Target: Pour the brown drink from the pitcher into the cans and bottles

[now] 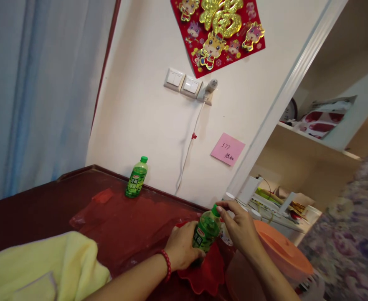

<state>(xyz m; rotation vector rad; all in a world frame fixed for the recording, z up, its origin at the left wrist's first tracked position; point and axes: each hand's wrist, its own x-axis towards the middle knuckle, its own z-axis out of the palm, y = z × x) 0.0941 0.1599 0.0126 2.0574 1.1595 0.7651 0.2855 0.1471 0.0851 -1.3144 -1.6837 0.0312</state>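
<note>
A green drink bottle (pixel 207 229) stands tilted over a red scalloped dish (pixel 206 276) on the dark red table. My left hand (pixel 184 246), with a red bead bracelet on its wrist, is wrapped round the bottle's body. The fingers of my right hand (pixel 235 221) close on the green cap (pixel 215 210) at the top of the same bottle. Farther back, near the wall, a second green bottle (pixel 136 177) stands upright with its cap on.
A yellow cloth (pixel 58 267) lies at the front left, and a crumpled red plastic bag (pixel 108 221) covers mid-table. At the right is an orange-lidded container (pixel 282 246). A white cable (pixel 188 152) hangs down the wall behind.
</note>
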